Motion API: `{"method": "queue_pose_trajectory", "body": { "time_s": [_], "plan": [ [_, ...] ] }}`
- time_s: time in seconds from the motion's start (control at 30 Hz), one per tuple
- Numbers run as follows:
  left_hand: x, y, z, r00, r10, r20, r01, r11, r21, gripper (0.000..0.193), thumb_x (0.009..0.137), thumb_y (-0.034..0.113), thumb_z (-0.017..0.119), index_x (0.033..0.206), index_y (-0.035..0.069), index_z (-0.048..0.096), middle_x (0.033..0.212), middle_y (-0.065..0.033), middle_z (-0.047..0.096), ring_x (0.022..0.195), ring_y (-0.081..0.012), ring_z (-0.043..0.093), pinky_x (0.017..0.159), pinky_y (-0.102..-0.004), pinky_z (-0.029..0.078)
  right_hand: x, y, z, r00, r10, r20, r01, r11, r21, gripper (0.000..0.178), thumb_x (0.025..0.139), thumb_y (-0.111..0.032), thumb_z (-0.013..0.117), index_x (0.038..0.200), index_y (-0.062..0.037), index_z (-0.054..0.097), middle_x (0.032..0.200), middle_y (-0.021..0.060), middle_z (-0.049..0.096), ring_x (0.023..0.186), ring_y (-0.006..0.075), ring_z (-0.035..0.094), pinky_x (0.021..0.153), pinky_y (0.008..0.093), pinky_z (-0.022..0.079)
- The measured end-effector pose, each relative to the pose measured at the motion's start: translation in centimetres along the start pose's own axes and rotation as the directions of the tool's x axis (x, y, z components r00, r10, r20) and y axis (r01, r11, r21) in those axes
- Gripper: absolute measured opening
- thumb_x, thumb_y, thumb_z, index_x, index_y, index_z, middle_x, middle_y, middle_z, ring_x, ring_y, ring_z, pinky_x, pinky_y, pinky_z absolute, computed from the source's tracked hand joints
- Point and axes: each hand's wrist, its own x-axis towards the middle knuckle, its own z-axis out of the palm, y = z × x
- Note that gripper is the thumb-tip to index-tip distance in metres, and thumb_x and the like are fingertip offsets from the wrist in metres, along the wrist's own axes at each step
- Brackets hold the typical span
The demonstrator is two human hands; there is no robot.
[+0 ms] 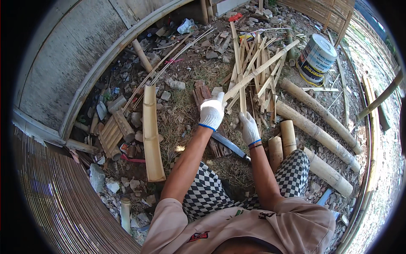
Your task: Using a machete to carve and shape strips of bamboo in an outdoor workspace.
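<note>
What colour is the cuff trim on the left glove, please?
The cuff trim on the left glove is blue, as the head view shows.

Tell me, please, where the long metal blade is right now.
In the head view, the long metal blade lies slightly right of and below centre, between the left forearm and right forearm, overlapping the brown wooden block.

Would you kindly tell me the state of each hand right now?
Left hand: closed, holding a slanting bamboo strip near one end.
Right hand: closed, holding another bamboo strip at its near end.
</note>
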Motion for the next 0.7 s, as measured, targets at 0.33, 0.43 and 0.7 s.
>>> {"method": "queue_pose_trajectory", "body": {
  "time_s": [0.33,0.43,0.7],
  "plan": [
    [-6.9,12.1,6.1,0.995,-0.069,-0.073,0.056,0.986,-0.16,0.043,0.094,0.005,0.055,0.135,-0.004,0.049,0.119,-0.0223,0.064,0.11,-0.0375,0.062,0.099,-0.0474,0.047,-4.0,-7.4,-2.6,0.969,-0.155,-0.194,0.096,0.955,-0.281,0.043,0.096,-0.044,0.07,0.111,-0.0045,0.062,0.064,-0.003,0.053,0.051,0.0083,0.049,0.046,0.0267,0.039],
    [-9.2,15.5,6.1,0.993,-0.114,0.037,0.117,0.854,-0.506,0.044,0.091,0.0,0.053,0.134,-0.007,0.045,0.117,-0.0263,0.064,0.102,-0.0424,0.064,0.094,-0.0486,0.05,-5.8,-6.8,-4.7,0.943,-0.203,-0.264,0.071,0.898,-0.434,0.035,0.09,-0.03,0.079,0.105,-0.0013,0.066,0.07,-0.0015,0.061,0.055,0.0059,0.053,0.046,0.025,0.041],
    [-11.6,16.2,6.1,0.99,0.088,0.107,-0.05,0.947,-0.317,0.06,0.088,-0.002,0.057,0.144,-0.01,0.038,0.124,-0.029,0.06,0.108,-0.0442,0.062,0.097,-0.0491,0.049,-8.4,-4.2,-9.3,0.968,-0.169,-0.183,0.083,0.912,-0.401,0.038,0.094,-0.02,0.074,0.122,0.0018,0.061,0.101,0.0033,0.068,0.085,0.0087,0.063,0.071,0.0239,0.052]
  ]
}}
